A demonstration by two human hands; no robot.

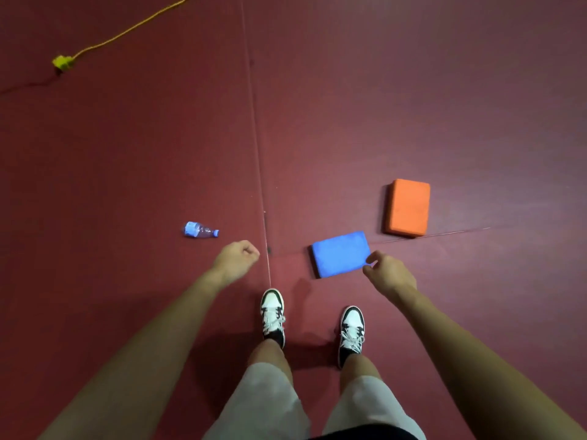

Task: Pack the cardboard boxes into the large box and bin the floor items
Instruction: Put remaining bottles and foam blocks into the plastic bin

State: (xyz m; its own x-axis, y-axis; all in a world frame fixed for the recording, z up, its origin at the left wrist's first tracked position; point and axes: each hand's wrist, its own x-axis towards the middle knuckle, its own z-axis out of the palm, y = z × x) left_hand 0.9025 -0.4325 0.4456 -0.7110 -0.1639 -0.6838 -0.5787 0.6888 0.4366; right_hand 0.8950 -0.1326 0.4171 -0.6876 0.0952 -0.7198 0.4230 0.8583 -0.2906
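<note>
Fingers (374, 256) curled, overlapping blue block (340, 254) corner.

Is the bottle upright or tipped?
Tipped. The bottle lies on its side on the red floor, cap pointing right toward the seam.

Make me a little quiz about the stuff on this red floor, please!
1. True or false: the orange block is touching the blue block.
2. Which hand is nearer the bottle? A) left hand B) right hand
3. Fill in: the bottle is lying on its ____.

Key: 1. False, floor shows between them. 2. A. 3. Side.
</note>
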